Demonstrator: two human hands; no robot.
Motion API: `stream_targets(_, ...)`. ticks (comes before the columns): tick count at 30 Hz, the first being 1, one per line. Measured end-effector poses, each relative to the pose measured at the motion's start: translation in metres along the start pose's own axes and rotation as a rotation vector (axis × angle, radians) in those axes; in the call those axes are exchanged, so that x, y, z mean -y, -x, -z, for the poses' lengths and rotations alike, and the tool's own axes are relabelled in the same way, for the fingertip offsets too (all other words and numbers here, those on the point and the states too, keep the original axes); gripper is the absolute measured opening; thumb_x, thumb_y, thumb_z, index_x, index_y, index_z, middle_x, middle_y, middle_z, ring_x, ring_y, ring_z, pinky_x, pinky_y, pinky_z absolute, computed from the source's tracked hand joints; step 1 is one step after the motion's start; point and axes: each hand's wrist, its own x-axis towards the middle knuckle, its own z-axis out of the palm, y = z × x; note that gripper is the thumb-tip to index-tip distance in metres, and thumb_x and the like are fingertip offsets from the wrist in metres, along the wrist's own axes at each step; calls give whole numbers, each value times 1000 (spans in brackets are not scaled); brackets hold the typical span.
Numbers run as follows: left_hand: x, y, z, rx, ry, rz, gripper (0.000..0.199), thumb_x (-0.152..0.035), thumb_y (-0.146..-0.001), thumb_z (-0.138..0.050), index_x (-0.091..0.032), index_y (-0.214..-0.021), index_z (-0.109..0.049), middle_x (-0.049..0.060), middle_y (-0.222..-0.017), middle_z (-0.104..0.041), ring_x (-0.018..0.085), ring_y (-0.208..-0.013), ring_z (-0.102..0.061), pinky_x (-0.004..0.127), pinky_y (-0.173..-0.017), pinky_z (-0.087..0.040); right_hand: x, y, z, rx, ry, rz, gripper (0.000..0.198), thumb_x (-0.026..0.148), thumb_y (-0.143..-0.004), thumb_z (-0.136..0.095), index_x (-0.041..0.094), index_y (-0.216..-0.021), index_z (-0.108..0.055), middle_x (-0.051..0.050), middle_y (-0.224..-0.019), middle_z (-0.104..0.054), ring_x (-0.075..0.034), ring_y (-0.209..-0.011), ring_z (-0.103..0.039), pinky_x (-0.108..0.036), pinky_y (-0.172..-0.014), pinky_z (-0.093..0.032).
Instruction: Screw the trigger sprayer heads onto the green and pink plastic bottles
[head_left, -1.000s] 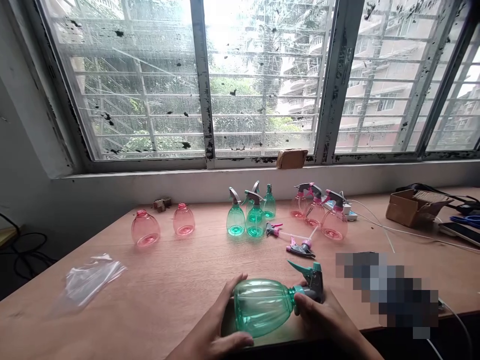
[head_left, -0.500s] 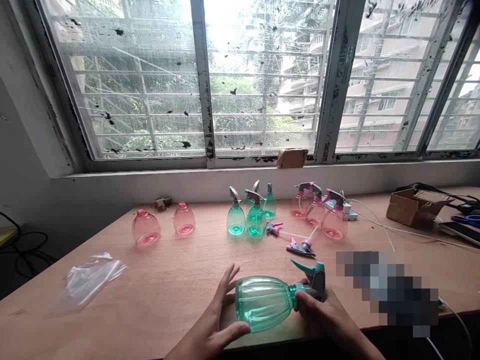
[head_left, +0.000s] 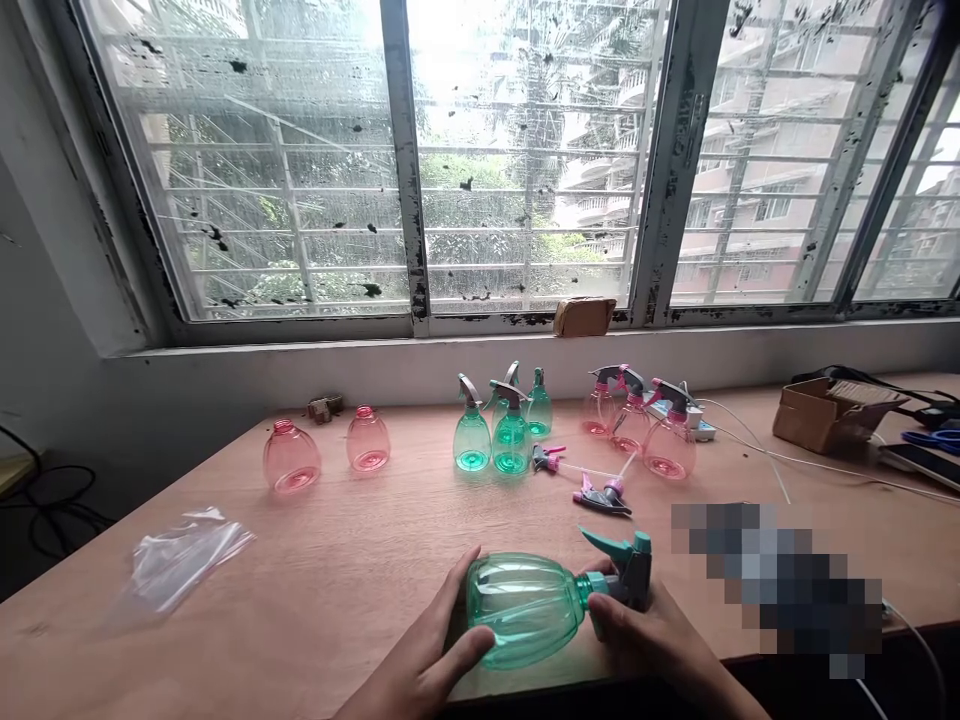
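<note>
A clear green spray bottle [head_left: 521, 608] lies sideways between my hands at the table's front edge, its base to the left. My left hand [head_left: 439, 640] is wrapped round the base end, thumb on the near side. At the neck, my right hand [head_left: 637, 620] grips around the collar just below the grey and teal trigger head [head_left: 634, 565]. Beyond them, two grey and pink trigger heads with tubes lie loose, the nearer trigger head [head_left: 604, 497] on its side. Several green spray bottles [head_left: 472, 440] stand upright behind, with their heads on.
Two pink bottles without heads, one a wide pink bottle [head_left: 292, 458], stand at the left. Several pink spray bottles [head_left: 670, 445] with heads stand back right. A plastic bag [head_left: 187, 560] lies front left; a cardboard box [head_left: 829, 415] and cables are at the right.
My left hand has closed in on the bottle's base, its fingers now around it. The bottle has shifted slightly left. My right hand stays at the neck.
</note>
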Motion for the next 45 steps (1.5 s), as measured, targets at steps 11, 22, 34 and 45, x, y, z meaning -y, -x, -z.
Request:
stream_targets(11,-5,2,-3,-2,-31,-38,87,-40,-92,-64,-28,-161,-12,4,-170,-18,31,-156,-15,48,-127,-14,14,4,-4,-60,78,9,53,65,-68,-81,22,-90,-57,5,-48,-59,-16,-40,-54,-26,-41,-42)
stream_targets(22,-8,1,-6,-24,-56,10,99,-14,-75,-77,-29,-158,-24,3,-167,-27,31,-154,-22,46,-127,-17,11,3,-3,-73,37,28,50,62,-71,-80,21,-90,-58,5,-49,-59,-15,-41,-52,-25,-42,-40)
stream_targets(34,-1,2,-1,20,-3,-24,76,-44,-96,-60,-31,-159,-20,1,-169,-21,31,-155,-17,49,-127,-13,17,5,-7,-75,52,4,54,66,-66,-81,23,-87,-57,6,-48,-56,-15,-40,-51,-26,-41,-39)
stream_targets(45,-7,-3,-8,-29,-80,16,107,-8,-70,-74,-25,-160,-19,4,-168,-25,31,-154,-21,46,-127,-15,12,5,-2,-28,43,-5,53,63,-70,-80,21,-94,-59,4,-51,-61,-16,-42,-54,-26,-43,-41)
